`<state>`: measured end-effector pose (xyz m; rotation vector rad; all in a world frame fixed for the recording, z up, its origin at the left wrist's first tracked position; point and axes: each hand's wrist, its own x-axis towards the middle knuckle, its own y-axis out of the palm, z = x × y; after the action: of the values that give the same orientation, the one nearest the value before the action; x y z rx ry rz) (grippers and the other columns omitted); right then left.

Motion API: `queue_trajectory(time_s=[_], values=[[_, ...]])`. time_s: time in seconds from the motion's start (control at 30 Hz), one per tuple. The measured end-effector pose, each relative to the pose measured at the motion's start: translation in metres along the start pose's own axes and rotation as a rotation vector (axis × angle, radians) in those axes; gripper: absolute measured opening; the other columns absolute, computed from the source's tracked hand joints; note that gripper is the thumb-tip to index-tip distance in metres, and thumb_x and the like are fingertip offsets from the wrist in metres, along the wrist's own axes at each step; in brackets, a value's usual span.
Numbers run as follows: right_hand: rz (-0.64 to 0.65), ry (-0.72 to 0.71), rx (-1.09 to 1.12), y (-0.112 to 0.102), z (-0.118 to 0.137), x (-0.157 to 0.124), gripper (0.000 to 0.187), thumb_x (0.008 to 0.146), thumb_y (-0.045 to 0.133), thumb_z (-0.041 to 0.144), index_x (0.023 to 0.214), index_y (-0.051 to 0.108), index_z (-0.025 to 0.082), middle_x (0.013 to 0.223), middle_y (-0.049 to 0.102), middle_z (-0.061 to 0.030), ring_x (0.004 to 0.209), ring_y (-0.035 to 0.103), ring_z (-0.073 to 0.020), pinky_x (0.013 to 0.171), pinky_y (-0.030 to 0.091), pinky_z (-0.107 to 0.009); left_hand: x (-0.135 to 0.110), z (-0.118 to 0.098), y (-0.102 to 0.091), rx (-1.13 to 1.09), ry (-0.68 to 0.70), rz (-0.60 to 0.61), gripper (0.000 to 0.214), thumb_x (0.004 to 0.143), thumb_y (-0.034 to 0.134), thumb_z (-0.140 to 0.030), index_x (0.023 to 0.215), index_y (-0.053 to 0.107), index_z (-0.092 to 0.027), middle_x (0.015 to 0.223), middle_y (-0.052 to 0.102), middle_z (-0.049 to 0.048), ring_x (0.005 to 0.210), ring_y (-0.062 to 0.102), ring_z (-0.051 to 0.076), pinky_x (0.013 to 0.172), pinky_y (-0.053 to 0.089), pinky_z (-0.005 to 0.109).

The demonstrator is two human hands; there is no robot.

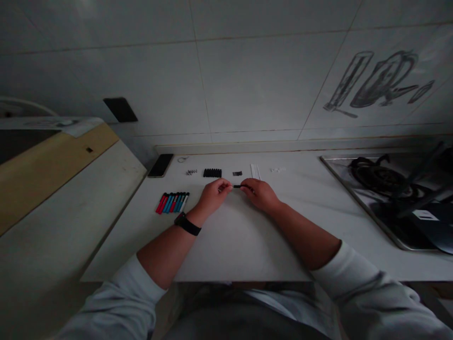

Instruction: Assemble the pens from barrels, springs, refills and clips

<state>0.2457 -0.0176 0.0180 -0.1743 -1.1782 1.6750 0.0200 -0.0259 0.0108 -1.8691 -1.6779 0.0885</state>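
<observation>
My left hand (214,192) and my right hand (259,192) meet over the white counter (233,236), both pinched on a thin black pen-like part (237,186) that spans the gap between them. A black watch sits on my left wrist. Just beyond the hands lie a row of black caps (212,173), a small pile of tiny grey parts (191,172), a small dark cluster (237,173), white tubes (255,171) and small white bits (278,169). A row of finished red, blue and black pens (172,202) lies to the left.
A dark phone (160,165) lies at the counter's back left corner. A gas hob (392,193) fills the right side. A lower wooden and grey surface (53,189) stands to the left. A tiled wall rises behind.
</observation>
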Motion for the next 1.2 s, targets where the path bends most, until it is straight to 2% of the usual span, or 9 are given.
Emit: queue_trajectory(time_s=[0.13,0.27,0.37,0.47,0.57,0.67,0.77,0.93,1.2], values=[[0.019,-0.052,-0.057,0.0,0.003,-0.001,0.018,0.102,0.057,0.029,0.108,0.071,0.02,0.101,0.073,-0.0082,0.089,0.066,-0.0195,0.08,0.047,-0.029,-0.003,-0.005,0.001,0.099,0.087,0.041,0.023,0.085,0.074,-0.018,0.106,0.069,-0.021,0.105,0.073,0.004,0.086,0.065,0.016,0.077,0.052,0.029],[0.036,-0.092,-0.095,-0.002,0.006,0.0,0.019,0.101,0.06,0.032,0.109,0.071,0.02,0.102,0.073,-0.0079,0.092,0.066,-0.0203,0.083,0.048,-0.03,-0.003,-0.009,0.0,0.193,0.108,0.051,0.007,0.089,0.071,-0.02,0.095,0.071,-0.019,0.093,0.071,0.0039,0.083,0.064,0.017,0.077,0.05,0.03],[-0.056,-0.039,-0.092,-0.01,0.003,0.007,0.023,0.1,0.061,0.035,0.113,0.07,0.02,0.104,0.073,-0.0087,0.095,0.066,-0.0209,0.086,0.049,-0.031,-0.001,-0.007,0.0,0.228,0.101,0.034,0.004,0.091,0.069,-0.022,0.092,0.071,-0.019,0.091,0.07,0.0038,0.083,0.063,0.017,0.076,0.048,0.03],[-0.105,0.061,-0.166,-0.021,-0.009,0.021,0.024,0.103,0.054,0.033,0.113,0.071,0.019,0.105,0.073,-0.0097,0.096,0.066,-0.0213,0.088,0.049,-0.032,0.001,-0.002,-0.001,0.243,0.07,0.031,0.012,0.096,0.063,-0.026,0.09,0.071,-0.019,0.088,0.07,0.0031,0.081,0.061,0.017,0.075,0.046,0.03],[0.032,0.105,-0.308,-0.025,-0.026,0.039,0.026,0.101,0.054,0.03,0.115,0.074,0.02,0.111,0.073,-0.0106,0.103,0.066,-0.0233,0.094,0.048,-0.035,0.002,0.002,0.0,0.25,0.034,0.048,0.019,0.099,0.057,-0.027,0.088,0.07,-0.019,0.087,0.069,0.0029,0.081,0.061,0.017,0.075,0.046,0.03],[0.194,0.138,-0.443,-0.022,-0.04,0.055,0.032,0.098,0.058,0.03,0.127,0.072,0.024,0.124,0.07,-0.0112,0.112,0.063,-0.0266,0.099,0.047,-0.037,0.002,0.002,0.0,0.258,0.02,0.059,0.021,0.099,0.055,-0.029,0.088,0.069,-0.019,0.089,0.07,0.0035,0.083,0.062,0.018,0.078,0.047,0.03],[0.275,0.15,-0.535,-0.016,-0.045,0.065,0.039,0.099,0.056,0.029,0.136,0.068,0.029,0.134,0.065,-0.0117,0.118,0.061,-0.0292,0.1,0.047,-0.04,0.002,0.002,0.0,0.265,0.019,0.067,0.019,0.099,0.056,-0.028,0.088,0.069,-0.02,0.09,0.07,0.0038,0.086,0.063,0.019,0.08,0.047,0.031],[0.31,0.154,-0.57,-0.012,-0.047,0.071,0.039,0.099,0.053,0.027,0.133,0.07,0.034,0.135,0.064,-0.0098,0.12,0.058,-0.0299,0.098,0.046,-0.04,0.002,0.003,0.001,0.248,0.028,0.068,0.019,0.099,0.055,-0.03,0.09,0.068,-0.02,0.092,0.071,0.0038,0.086,0.063,0.018,0.081,0.048,0.031],[0.264,0.133,-0.58,-0.012,-0.057,0.072,0.033,0.097,0.055,0.024,0.123,0.075,0.031,0.129,0.067,-0.009,0.115,0.059,-0.028,0.096,0.045,-0.039,0.001,0.003,0.002,0.247,0.027,0.07,0.021,0.1,0.055,-0.031,0.089,0.069,-0.019,0.091,0.071,0.004,0.084,0.063,0.018,0.08,0.048,0.031]])
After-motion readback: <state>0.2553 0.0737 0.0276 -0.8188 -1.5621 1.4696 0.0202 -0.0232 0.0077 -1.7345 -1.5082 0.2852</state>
